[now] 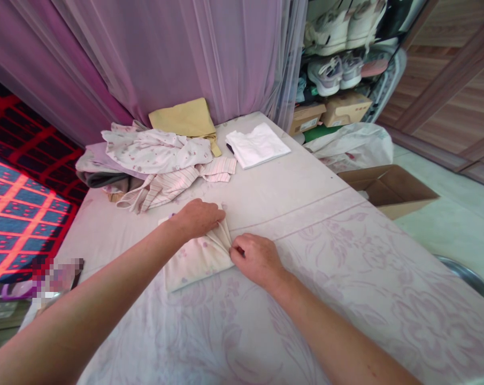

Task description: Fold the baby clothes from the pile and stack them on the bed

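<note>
A folded cream garment [197,262] with small pinkish prints lies flat on the bed, right in front of me. At its far right corner, my left hand [201,218] is closed on the edge of the cloth. My right hand [258,258] pinches the same garment at its right side, a little nearer to me. Between the two hands the layered edge is drawn up slightly. Part of the garment's far side is hidden behind my left hand and forearm.
A heap of clothes [157,152] lies at the far left, with a striped garment [173,187] in front. Behind are a folded yellow cloth [185,120] and a folded white garment [258,145]. Right of the bed stand an open cardboard box [390,187] and a shoe rack [333,53].
</note>
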Demonstrator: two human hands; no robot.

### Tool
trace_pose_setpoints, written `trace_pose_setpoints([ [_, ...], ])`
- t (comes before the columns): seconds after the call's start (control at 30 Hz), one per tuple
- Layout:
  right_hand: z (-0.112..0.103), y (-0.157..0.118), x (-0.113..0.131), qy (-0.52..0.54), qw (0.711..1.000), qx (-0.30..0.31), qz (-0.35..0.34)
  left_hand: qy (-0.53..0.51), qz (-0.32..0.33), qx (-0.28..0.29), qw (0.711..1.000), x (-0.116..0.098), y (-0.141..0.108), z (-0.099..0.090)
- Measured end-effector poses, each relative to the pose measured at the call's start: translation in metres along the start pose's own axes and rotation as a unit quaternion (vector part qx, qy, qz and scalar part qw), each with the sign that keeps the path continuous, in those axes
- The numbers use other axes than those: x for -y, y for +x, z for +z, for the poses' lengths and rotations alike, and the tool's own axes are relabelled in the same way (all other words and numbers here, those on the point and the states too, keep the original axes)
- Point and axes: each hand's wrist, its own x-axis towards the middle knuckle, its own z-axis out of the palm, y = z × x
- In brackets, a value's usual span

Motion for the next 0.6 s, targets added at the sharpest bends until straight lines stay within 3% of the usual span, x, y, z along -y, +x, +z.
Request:
trace_pose_setpoints([
  [0.1,0.0011,-0.0002,0.0001,-0.007,1.0,0.004,0.001,-0.006,0.03,-0.075,0.997,0.0002,-0.0023,0.0042],
  [0.17,0.0016,-0.0003,0.0002,-0.01,1.0,0.005,0.0,-0.034,0.052,-0.095,0.994,0.0007,-0.003,0.006],
  [0.37,0.0018,-0.0008,0.0004,-0.021,1.0,-0.001,-0.001,-0.07,0.039,-0.041,0.996,0.0018,0.0012,0.0046],
  [0.6,0.0029,-0.0015,0.0002,-0.018,1.0,-0.01,0.002,-0.092,0.022,-0.072,0.993,0.0009,0.0014,0.0061],
])
